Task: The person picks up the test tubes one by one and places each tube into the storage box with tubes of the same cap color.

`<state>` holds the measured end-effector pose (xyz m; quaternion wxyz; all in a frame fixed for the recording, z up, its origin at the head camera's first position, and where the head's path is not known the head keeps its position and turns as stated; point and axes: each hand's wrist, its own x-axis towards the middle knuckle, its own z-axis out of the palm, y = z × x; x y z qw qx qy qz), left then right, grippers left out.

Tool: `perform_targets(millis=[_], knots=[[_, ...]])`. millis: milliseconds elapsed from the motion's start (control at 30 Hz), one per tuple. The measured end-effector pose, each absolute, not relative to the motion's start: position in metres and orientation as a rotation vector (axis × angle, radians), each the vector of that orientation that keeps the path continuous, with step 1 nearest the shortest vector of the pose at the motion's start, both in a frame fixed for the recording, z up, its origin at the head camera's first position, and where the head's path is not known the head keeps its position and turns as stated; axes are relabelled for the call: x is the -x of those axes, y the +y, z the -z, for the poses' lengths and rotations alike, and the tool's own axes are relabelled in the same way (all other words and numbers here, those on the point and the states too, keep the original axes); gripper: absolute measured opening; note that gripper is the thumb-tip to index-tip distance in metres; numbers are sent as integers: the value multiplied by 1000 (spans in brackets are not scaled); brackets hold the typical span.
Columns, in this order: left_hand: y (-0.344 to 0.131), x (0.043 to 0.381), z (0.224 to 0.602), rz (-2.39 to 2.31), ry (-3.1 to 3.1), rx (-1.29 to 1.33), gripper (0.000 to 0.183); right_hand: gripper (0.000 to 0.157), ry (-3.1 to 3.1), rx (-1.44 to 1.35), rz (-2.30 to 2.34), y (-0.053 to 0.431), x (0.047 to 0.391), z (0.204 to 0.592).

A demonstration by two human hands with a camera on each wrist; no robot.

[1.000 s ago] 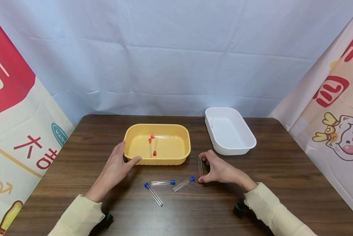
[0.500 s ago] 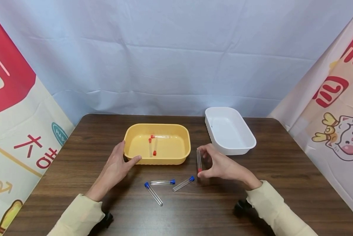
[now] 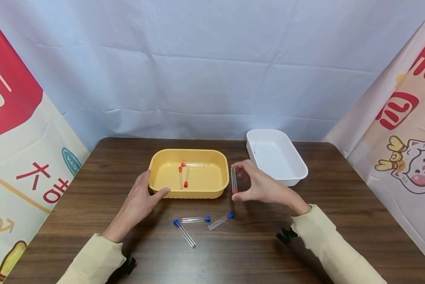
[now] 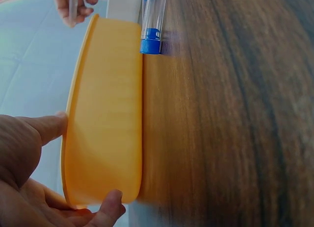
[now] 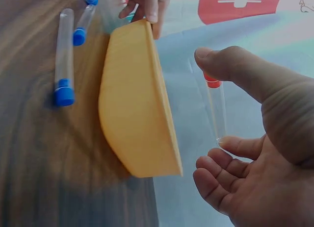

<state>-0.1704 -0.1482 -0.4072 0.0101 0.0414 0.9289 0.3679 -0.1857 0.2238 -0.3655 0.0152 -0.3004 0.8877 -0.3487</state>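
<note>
My left hand (image 3: 139, 201) grips the left front corner of a yellow plastic tray (image 3: 189, 194), thumb on its rim and fingers at the end wall. Inside lie three clear test tubes (image 3: 195, 165) with red caps. My right hand (image 3: 263, 187) pinches another red-capped test tube (image 3: 233, 179) end to end, the thumb at its red cap (image 5: 212, 82) and a fingertip at its round bottom. That tube is raised just right of the yellow tray. Three blue-capped test tubes (image 3: 196, 220) rest on the table in front of the tray.
A white plastic tray (image 3: 277, 182) stands at the back right, beyond my right hand. The dark wooden table (image 3: 248, 252) ends at a pale cloth backdrop (image 3: 212, 79). Printed cloths hang at both sides.
My right hand has lifted the red-capped test tube and carried it left and away from me, up to the yellow tray's right side. The left hand has stayed on the tray.
</note>
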Motion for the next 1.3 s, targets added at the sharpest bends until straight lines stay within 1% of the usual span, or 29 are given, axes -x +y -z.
perform_targets(millis=[267, 633, 900, 1100, 1300], knots=[[-148, 170, 407, -1149, 2897, -127, 99, 83, 2743, 896, 1060, 210, 200, 353], [-149, 170, 407, -1163, 2888, -123, 100, 82, 2696, 968, 1091, 187, 224, 342], [-148, 170, 407, -1156, 2890, -115, 100, 82, 2636, 949, 1120, 171, 241, 341], [-148, 169, 407, -1153, 2890, -108, 102, 81, 2627, 899, 1096, 162, 251, 341], [-148, 169, 407, -1158, 2887, -112, 101, 80, 2635, 908, 1045, 155, 262, 345]])
